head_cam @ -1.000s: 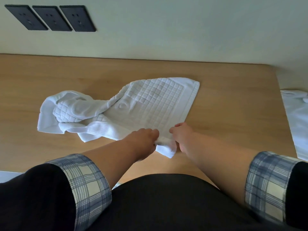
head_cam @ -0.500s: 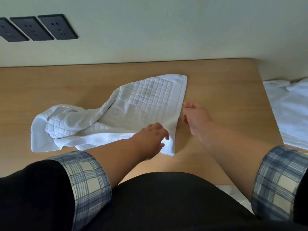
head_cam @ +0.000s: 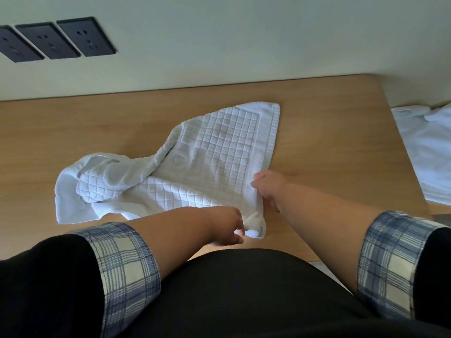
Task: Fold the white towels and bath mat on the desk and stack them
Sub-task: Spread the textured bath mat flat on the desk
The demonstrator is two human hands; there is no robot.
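White waffle-textured bath mat (head_cam: 214, 157) lying partly bunched on the wooden worktop (head_cam: 329, 142), its crumpled end away from the flat end. Left hand (head_cam: 224, 228) fingers pinch the mat's near corner; right hand (head_cam: 268, 186) fingers close on its adjacent edge. More white towels (head_cam: 429, 147) lie beyond that edge.

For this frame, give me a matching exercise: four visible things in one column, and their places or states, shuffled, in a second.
Things:
1. bath mat
2. left hand
3. right hand
4. wall sockets

States:
A. on the mat's right edge
B. part flat, left end bunched
C. pinching the mat's near corner
D. dark, three in a row

Pairs: 1-B, 2-C, 3-A, 4-D
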